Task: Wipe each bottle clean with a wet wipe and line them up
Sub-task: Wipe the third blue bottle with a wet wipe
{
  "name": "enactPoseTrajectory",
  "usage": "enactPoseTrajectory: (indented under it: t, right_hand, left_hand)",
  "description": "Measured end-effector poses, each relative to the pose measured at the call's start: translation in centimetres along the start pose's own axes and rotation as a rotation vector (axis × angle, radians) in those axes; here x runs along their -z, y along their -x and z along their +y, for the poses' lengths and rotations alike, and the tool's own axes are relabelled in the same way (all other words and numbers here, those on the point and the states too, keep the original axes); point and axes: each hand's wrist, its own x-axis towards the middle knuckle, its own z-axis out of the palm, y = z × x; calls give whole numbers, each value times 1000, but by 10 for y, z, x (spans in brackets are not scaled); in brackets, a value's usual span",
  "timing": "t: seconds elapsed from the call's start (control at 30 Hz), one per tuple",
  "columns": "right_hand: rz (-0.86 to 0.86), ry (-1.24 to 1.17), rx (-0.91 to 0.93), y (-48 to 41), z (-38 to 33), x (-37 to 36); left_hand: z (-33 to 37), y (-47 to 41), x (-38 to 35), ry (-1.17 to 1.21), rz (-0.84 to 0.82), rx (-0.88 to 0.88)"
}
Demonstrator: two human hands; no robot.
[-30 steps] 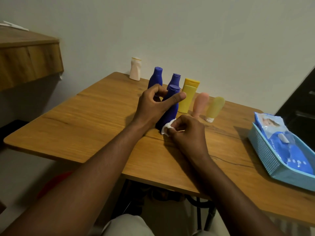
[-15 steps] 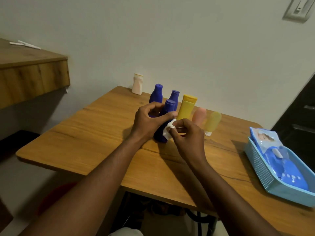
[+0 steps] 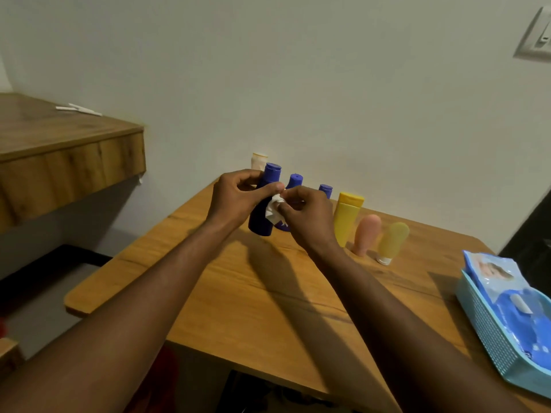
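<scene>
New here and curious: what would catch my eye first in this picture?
Two hands meet above the wooden table: the left hand grips a dark blue bottle while the right hand pinches a white wipe against its side. Behind them, a yellow bottle and others stand in a row near the wall, and a light blue basket holding a pack of wipes sits at the right.

Both bare forearms reach in from the lower corners of the frame and meet just above its centre. The left hand (image 3: 238,199) curls round a blue bottle (image 3: 260,223), thumb across its front. The right hand (image 3: 311,217), its back to the camera, pinches a white wipe (image 3: 272,210) beside the left thumb.
</scene>
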Motion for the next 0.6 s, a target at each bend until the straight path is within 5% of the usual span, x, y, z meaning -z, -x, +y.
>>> enactPoseTrajectory:
  t: [0.6]
  right_hand:
    - [-102,95,-84,-59,21,-45]
  left_hand:
    - [-57,-73,-12,-101,25,71]
